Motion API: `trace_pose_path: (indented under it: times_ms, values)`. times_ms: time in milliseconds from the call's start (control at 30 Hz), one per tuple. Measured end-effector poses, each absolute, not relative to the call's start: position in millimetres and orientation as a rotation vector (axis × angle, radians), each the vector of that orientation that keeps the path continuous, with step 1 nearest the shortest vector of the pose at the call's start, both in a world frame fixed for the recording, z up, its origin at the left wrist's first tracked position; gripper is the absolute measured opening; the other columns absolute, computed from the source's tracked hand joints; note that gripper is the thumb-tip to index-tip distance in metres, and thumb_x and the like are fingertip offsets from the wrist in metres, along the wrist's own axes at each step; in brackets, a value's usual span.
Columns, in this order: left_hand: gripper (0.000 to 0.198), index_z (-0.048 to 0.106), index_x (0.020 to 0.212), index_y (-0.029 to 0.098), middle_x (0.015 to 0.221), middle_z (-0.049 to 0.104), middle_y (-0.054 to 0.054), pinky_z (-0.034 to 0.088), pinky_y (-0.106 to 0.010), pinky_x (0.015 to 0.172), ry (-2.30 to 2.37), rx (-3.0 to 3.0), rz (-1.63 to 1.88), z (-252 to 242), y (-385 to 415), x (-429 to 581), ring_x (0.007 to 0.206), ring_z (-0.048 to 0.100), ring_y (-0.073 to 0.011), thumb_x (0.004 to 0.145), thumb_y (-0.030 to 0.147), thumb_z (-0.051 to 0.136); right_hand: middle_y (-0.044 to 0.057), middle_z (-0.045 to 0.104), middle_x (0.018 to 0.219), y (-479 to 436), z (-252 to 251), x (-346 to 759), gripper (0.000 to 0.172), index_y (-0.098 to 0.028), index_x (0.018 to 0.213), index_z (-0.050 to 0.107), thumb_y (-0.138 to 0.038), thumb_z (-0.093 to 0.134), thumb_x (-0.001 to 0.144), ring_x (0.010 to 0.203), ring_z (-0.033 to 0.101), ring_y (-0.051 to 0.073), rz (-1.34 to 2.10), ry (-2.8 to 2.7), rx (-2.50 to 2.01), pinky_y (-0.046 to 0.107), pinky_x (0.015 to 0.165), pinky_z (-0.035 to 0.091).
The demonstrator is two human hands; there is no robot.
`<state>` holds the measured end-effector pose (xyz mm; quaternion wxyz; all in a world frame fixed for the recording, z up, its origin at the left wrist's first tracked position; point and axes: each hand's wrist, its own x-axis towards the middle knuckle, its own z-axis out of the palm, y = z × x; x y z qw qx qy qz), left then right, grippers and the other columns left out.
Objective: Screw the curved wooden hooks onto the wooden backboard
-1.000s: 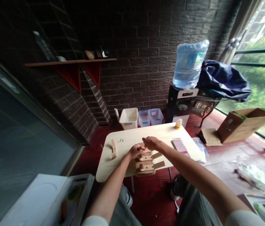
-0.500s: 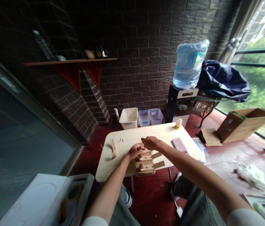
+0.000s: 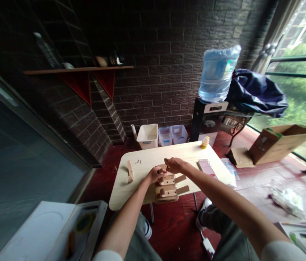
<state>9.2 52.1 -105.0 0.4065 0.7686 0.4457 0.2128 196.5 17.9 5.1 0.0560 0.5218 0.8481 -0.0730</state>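
Observation:
A light wooden piece built of slats and blocks (image 3: 168,191) lies at the near edge of the pale table (image 3: 142,188), with dark screw heads or holes on its blocks. My left hand (image 3: 155,175) is closed around a wooden part at its far left end. Just right of it, my right hand (image 3: 176,165) is closed in a fist above the far end. A small yellow bit shows beneath that fist, but what it grips is mostly hidden. Away to the left lies a separate wooden piece (image 3: 130,171). Small dark screws or similar bits (image 3: 138,162) lie behind it.
A yellow-and-clear bottle (image 3: 205,142) stands at the back right corner, with a pinkish booklet (image 3: 206,168) nearer. Beyond the table are a cream bin (image 3: 147,137), clear plastic boxes (image 3: 179,134) and a water dispenser (image 3: 208,119). A white case (image 3: 60,232) sits front left.
My right fist has turned slightly over the wooden piece, and a bit of yellow now shows under it. My left hand keeps its hold. The whole view has shifted a little.

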Motion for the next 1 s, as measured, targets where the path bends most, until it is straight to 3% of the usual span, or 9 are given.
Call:
trace_pose_path:
  times_ms: [100,400,600,800,1000]
  values:
    - [0.028,0.075,0.084,0.016,0.092,0.072,-0.006,0.052,-0.029,0.078,1.137,1.949,0.533,-104.8,51.6,9.3,0.087,0.067,-0.0208,0.071,0.041,0.074,0.018,0.071,0.11,13.7,11.3,194.9,0.047,-0.014,0.133,0.049,-0.038,0.054,0.092,0.095,0.071,0.028,-0.219,2.594,1.557,0.034,0.071,0.055]
    - [0.028,0.076,0.087,0.017,0.096,0.072,-0.008,0.053,-0.03,0.079,1.089,1.949,0.562,-117.5,58.7,6.3,0.086,0.068,-0.02,0.072,0.04,0.076,0.02,0.071,0.11,16.1,7.3,189.0,0.035,-0.012,0.124,0.057,-0.029,0.051,0.094,0.096,0.071,0.027,-0.131,2.616,1.534,0.034,0.075,0.055]
    - [0.027,0.076,0.087,0.016,0.096,0.072,-0.008,0.053,-0.031,0.082,1.063,1.924,0.575,-122.5,62.2,4.2,0.089,0.068,-0.0212,0.071,0.038,0.076,0.022,0.07,0.11,30.2,-6.0,189.6,0.039,-0.01,0.12,0.059,-0.039,0.053,0.094,0.097,0.071,0.028,-0.171,2.536,1.617,0.034,0.076,0.056]
    - [0.028,0.075,0.084,0.015,0.092,0.071,-0.008,0.052,-0.031,0.079,1.081,1.951,0.572,-117.2,59.4,5.1,0.084,0.067,-0.0207,0.07,0.039,0.076,0.021,0.071,0.108,26.0,-2.3,187.9,0.046,-0.008,0.13,0.052,-0.037,0.052,0.094,0.095,0.071,0.028,-0.148,2.57,1.583,0.033,0.071,0.056]
    - [0.026,0.075,0.082,0.016,0.092,0.07,-0.007,0.051,-0.03,0.08,1.069,1.979,0.591,-114.2,57.1,7.2,0.086,0.066,-0.0197,0.071,0.04,0.075,0.02,0.071,0.109,18.7,9.7,185.8,0.042,-0.011,0.132,0.051,-0.03,0.051,0.094,0.096,0.071,0.029,-0.041,2.576,1.49,0.035,0.071,0.057]
